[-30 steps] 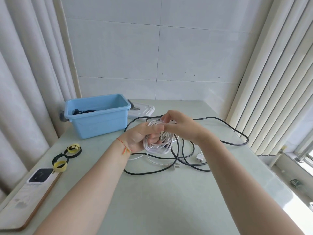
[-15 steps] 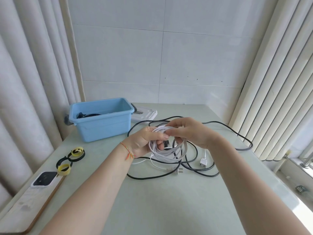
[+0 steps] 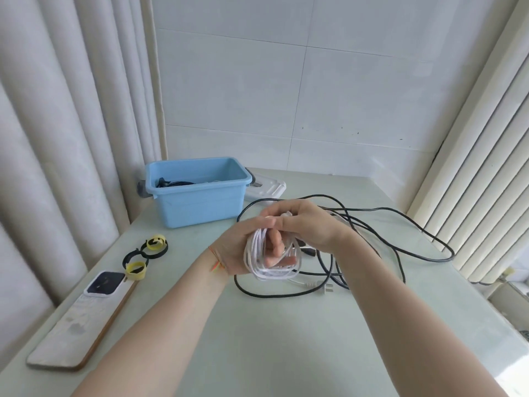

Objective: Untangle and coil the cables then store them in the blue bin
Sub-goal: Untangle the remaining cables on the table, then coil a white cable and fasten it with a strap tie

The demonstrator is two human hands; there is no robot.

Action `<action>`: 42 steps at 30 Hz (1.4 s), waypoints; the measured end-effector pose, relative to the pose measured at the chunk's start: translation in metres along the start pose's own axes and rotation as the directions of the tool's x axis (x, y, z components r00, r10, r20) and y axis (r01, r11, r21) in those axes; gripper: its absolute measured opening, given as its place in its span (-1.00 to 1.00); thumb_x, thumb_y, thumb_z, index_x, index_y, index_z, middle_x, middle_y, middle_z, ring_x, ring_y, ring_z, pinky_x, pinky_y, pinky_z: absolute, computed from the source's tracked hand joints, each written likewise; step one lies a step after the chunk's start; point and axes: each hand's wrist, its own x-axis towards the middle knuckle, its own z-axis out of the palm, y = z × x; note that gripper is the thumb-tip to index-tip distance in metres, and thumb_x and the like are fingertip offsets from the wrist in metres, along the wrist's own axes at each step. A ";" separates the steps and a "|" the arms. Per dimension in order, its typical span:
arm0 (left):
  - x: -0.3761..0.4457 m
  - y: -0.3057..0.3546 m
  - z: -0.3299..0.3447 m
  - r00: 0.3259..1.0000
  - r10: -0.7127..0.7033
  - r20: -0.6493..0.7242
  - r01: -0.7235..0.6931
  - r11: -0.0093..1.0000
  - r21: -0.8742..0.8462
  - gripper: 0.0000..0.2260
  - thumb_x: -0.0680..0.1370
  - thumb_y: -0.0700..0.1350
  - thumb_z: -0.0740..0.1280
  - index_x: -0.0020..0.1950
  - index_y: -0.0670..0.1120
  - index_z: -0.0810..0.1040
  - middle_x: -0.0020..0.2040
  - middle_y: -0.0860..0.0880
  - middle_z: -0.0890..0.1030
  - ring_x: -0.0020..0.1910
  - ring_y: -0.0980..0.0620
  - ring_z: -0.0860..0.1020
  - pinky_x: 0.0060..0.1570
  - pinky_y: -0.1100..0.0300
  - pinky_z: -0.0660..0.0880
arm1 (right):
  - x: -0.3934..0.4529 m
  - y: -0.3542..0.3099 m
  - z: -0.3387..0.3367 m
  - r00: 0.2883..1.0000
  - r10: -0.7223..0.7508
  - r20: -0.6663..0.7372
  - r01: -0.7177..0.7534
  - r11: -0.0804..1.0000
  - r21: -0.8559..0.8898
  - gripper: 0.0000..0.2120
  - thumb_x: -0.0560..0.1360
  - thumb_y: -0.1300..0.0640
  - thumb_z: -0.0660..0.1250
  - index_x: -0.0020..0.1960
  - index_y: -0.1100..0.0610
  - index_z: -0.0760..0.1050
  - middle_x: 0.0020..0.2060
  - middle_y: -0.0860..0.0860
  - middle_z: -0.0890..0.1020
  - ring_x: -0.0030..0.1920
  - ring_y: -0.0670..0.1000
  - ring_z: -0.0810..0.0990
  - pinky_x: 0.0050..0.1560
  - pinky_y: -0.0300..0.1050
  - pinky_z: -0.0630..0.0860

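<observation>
The blue bin (image 3: 200,203) on my left already holds some dark cable. My left hand (image 3: 237,249) grips the nearly wound white cable (image 3: 269,267), my right hand (image 3: 309,227) pinches its top. The black cable (image 3: 400,245) lies loose, uncoiled.

White tiled wall (image 3: 343,90), pale curtains (image 3: 57,124), blinds (image 3: 472,156), possibly daylit, greenish table (image 3: 257,339)

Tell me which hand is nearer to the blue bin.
Left. The left hand holds the white cable coil just in front of the blue bin, toward its right corner. The right hand grips the same coil farther to the right.
</observation>
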 end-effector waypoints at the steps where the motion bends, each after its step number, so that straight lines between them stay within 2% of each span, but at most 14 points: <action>1: -0.005 0.001 -0.004 1.000 -0.008 -0.026 0.009 1.000 0.014 -0.75 0.29 -0.01 0.59 -0.30 -0.17 0.65 -0.45 -0.08 0.56 -0.50 0.01 0.56 -0.16 0.12 0.61 | 0.007 -0.001 0.004 1.000 0.009 0.009 -0.008 0.999 -0.036 -0.89 0.50 0.19 0.43 0.02 0.11 0.67 -0.11 0.16 0.66 -0.05 0.12 0.60 0.16 0.11 0.51; 4: -0.017 0.013 -0.025 0.969 0.059 -0.240 -0.029 0.992 0.126 -0.79 0.49 -0.05 0.44 -0.26 -0.17 0.61 -0.47 -0.07 0.51 -0.46 -0.04 0.55 0.01 0.03 0.55 | 0.037 0.003 0.020 0.984 0.017 -0.179 -0.045 0.987 -0.154 -0.79 0.55 0.03 0.39 0.12 0.10 0.64 -0.23 -0.06 0.68 -0.07 0.00 0.64 0.20 -0.02 0.54; 7: -0.029 0.030 -0.050 0.758 0.336 -0.560 -0.058 0.889 0.455 -0.75 0.60 -0.05 0.30 -0.22 -0.11 0.63 -0.49 -0.05 0.50 -0.44 0.01 0.49 -0.22 0.13 0.42 | 0.069 0.020 0.038 0.865 0.067 -0.497 -0.152 0.979 -0.132 -0.74 0.59 0.03 0.24 0.04 0.16 0.62 -0.26 -0.01 0.64 -0.20 0.00 0.61 0.01 0.04 0.56; 10: -0.055 0.050 -0.077 0.477 0.615 -0.628 0.119 0.663 0.739 -0.73 0.61 -0.02 0.30 -0.25 -0.02 0.65 -0.53 -0.02 0.48 -0.49 0.07 0.43 -0.30 0.17 0.40 | 0.089 0.038 0.072 0.922 0.099 -0.373 -0.239 0.905 -0.351 -0.80 0.55 0.18 0.27 0.02 0.22 0.63 -0.24 0.00 0.61 -0.21 -0.01 0.56 -0.11 -0.12 0.48; 11: -0.064 0.055 -0.083 0.407 0.668 -0.623 0.172 0.614 0.770 -0.71 0.60 0.00 0.30 -0.29 0.00 0.63 -0.53 -0.03 0.47 -0.48 0.03 0.44 -0.27 0.15 0.43 | 0.092 0.044 0.085 0.956 0.082 -0.282 -0.211 0.861 -0.463 -0.81 0.53 0.14 0.33 0.09 0.17 0.63 -0.13 -0.01 0.61 -0.13 -0.03 0.56 -0.05 -0.15 0.48; 13: -0.080 0.062 -0.094 0.338 0.730 -0.593 0.247 0.540 0.805 -0.68 0.57 0.10 0.28 -0.31 0.00 0.64 -0.51 -0.04 0.48 -0.42 -0.07 0.50 -0.19 0.11 0.44 | 0.098 0.052 0.115 0.995 0.061 -0.083 -0.098 0.797 -0.596 -0.55 0.47 -0.02 0.45 0.32 0.01 0.50 0.19 -0.04 0.53 0.16 -0.07 0.49 0.19 -0.19 0.39; 16: -0.097 0.065 -0.109 0.352 0.834 -0.425 0.437 0.256 0.862 -0.54 0.57 0.21 0.20 -0.25 -0.09 0.67 -0.51 0.00 0.48 -0.39 -0.06 0.52 -0.19 0.08 0.44 | 0.117 0.056 0.157 0.995 -0.044 0.088 0.091 0.737 -0.670 -0.28 0.43 -0.27 0.41 0.50 -0.19 0.23 0.51 -0.08 0.22 0.50 -0.05 0.17 0.47 -0.03 0.20; 18: -0.108 0.065 -0.117 0.400 0.860 -0.318 0.514 0.076 0.854 -0.46 0.55 0.26 0.14 -0.33 -0.15 0.59 -0.49 -0.03 0.49 -0.38 -0.09 0.51 -0.19 0.03 0.46 | 0.127 0.056 0.181 0.987 -0.109 0.117 0.160 0.671 -0.724 -0.35 0.47 -0.31 0.31 0.50 -0.18 0.26 0.53 -0.11 0.16 0.55 -0.03 0.05 0.49 0.02 0.13; 21: -0.117 0.060 -0.124 0.423 0.873 -0.244 0.534 -0.023 0.845 -0.54 0.58 0.08 0.31 -0.45 -0.04 0.26 -0.53 0.03 0.30 -0.42 -0.13 0.40 -0.22 0.05 0.39 | 0.135 0.058 0.203 0.985 -0.056 0.161 0.160 0.633 -0.758 -0.52 0.53 -0.28 0.21 0.39 -0.13 0.44 0.52 -0.15 0.17 0.53 -0.05 0.02 0.45 0.02 0.09; 25: -0.120 0.051 -0.131 0.416 0.862 -0.288 0.553 0.011 0.833 -0.50 0.58 0.08 0.31 -0.48 -0.01 0.18 -0.55 -0.01 0.30 -0.41 -0.16 0.41 -0.22 0.07 0.33 | 0.140 0.060 0.207 0.992 -0.033 0.119 0.114 0.612 -0.783 -0.73 0.59 -0.08 0.25 0.19 0.02 0.55 0.32 0.00 0.41 0.32 0.11 0.29 0.31 0.02 0.23; 28: -0.117 0.048 -0.133 0.408 0.845 -0.347 0.562 0.067 0.825 -0.50 0.58 0.08 0.31 -0.49 0.01 0.19 -0.54 -0.02 0.32 -0.39 -0.20 0.44 -0.15 -0.01 0.41 | 0.146 0.065 0.200 0.994 -0.046 0.098 0.106 0.614 -0.783 -0.78 0.57 0.07 0.22 0.12 0.08 0.58 0.20 0.07 0.47 0.10 0.12 0.34 0.16 0.05 0.36; 32: -0.108 0.046 -0.124 0.403 0.814 -0.417 0.601 0.108 0.792 -0.49 0.60 0.06 0.29 -0.50 -0.06 0.24 -0.56 -0.03 0.31 -0.40 -0.20 0.44 -0.15 0.03 0.32 | 0.143 0.076 0.164 1.000 -0.013 0.002 0.010 0.616 -0.787 -0.76 0.56 0.11 0.25 -0.11 0.25 0.57 -0.06 0.11 0.43 0.05 0.17 0.43 0.05 -0.07 0.38; 37: -0.085 0.039 -0.117 0.462 0.661 -0.591 0.626 0.230 0.745 -0.56 0.61 0.11 0.22 -0.27 -0.18 0.60 -0.42 -0.13 0.53 -0.34 -0.16 0.53 -0.37 0.08 0.30 | 0.127 0.074 0.107 0.967 0.052 -0.250 -0.225 0.636 -0.738 -0.87 0.56 0.07 0.33 -0.08 0.11 0.58 -0.03 0.04 0.44 0.03 0.09 0.49 0.02 -0.11 0.39; 42: -0.066 0.025 -0.110 0.533 0.541 -0.650 0.671 0.198 0.715 -0.55 0.60 0.10 0.25 -0.42 -0.09 0.33 -0.48 -0.03 0.39 -0.38 -0.09 0.41 -0.39 0.12 0.20 | 0.109 0.063 0.093 0.963 0.086 -0.255 -0.246 0.667 -0.703 -0.83 0.55 0.17 0.31 0.05 0.16 0.66 -0.10 -0.04 0.54 -0.01 0.03 0.55 -0.07 -0.15 0.40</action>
